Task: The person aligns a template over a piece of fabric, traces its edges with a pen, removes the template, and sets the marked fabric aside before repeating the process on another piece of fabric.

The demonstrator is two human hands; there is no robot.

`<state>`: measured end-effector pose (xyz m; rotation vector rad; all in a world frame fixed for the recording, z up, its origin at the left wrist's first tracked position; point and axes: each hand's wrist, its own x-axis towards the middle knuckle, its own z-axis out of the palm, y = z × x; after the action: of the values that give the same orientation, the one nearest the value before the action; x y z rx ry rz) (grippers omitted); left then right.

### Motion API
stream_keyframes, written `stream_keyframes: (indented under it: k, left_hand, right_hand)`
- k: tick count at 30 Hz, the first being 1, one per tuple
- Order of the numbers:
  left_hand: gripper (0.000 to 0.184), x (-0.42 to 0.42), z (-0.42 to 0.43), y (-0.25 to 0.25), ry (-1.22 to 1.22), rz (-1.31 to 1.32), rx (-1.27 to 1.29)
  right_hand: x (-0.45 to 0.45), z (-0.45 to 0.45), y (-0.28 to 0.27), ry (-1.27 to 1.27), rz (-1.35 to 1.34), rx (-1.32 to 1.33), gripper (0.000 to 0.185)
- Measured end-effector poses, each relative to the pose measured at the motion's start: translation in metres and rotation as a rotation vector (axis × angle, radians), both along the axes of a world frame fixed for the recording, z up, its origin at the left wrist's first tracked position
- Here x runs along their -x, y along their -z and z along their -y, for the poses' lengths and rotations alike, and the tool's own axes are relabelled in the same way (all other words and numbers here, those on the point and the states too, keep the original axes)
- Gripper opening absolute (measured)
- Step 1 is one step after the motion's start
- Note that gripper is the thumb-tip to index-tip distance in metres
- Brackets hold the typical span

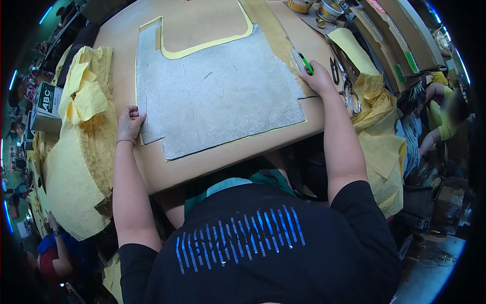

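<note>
A large grey sheet pattern (228, 96) with a U-shaped cutout lies flat on the tan table, yellow material showing along its edges. My left hand (130, 123) is closed at its left edge, fingers curled and thumb on the border. Near the pattern's right edge, my right hand (318, 78) grips a green pen (305, 63), which tilts up and to the left. Its tip cannot be made out. A brown strip (271, 33) runs along the upper right of the pattern. Right of my right hand lie metal scissors (352, 100) and a dark-handled tool (334, 71).
Yellow hide-like sheets (83, 167) hang over the table's left side, and more yellow material (377, 137) drapes at the right. Tubs (330, 10) and cardboard boxes (390, 40) stand at the back right. Another person (443, 111) is at the far right, and one (55, 253) at lower left.
</note>
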<state>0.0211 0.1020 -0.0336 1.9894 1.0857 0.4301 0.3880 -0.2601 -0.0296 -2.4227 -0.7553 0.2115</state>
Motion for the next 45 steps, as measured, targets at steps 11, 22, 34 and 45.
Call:
stream_keyframes:
  k: [11,22,34,45]
  left_hand:
    - [0.034,0.0,-0.001,-0.001,0.01,-0.011,0.025]
    - [0.034,-0.002,0.0,-0.004,0.007,-0.043,0.036]
    - [0.035,0.001,-0.005,0.003,0.006,-0.005,0.078]
    - [0.036,0.0,-0.004,0.007,0.033,-0.025,0.034]
  right_hand:
    - [-0.004,0.003,0.006,-0.036,0.028,-0.024,0.031]
    - [-0.001,0.003,0.0,-0.031,-0.042,-0.043,0.029]
    - [0.003,0.002,-0.007,-0.026,-0.045,0.037,0.031]
    - [-0.003,0.008,0.004,-0.049,0.01,-0.052,0.033]
